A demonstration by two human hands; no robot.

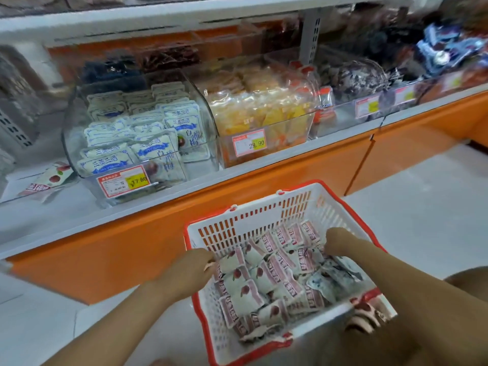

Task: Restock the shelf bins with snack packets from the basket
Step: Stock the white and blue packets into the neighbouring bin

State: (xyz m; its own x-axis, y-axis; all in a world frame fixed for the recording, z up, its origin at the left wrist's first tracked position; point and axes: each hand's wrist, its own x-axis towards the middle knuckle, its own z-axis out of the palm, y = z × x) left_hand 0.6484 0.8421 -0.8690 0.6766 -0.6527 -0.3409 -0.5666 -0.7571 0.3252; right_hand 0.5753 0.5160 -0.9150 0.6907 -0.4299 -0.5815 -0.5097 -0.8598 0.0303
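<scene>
A white basket (253, 217) with a red rim sits on the floor in front of the shelf, filled with several small white-and-red snack packets (264, 283). Both hands reach down into it. My left hand (187, 268) is at the basket's left side with fingers curled onto packets there. My right hand (340, 244) is at the far right side, fingers curled into the pile. On the shelf above stands a clear bin (126, 136) of white-and-blue packets.
A second clear bin (264, 120) holds yellow packets, with more bins of dark packets (353, 77) to the right. One loose red-and-white packet (50, 180) lies on the shelf at the left. The shelf base is orange (132, 247); pale floor surrounds the basket.
</scene>
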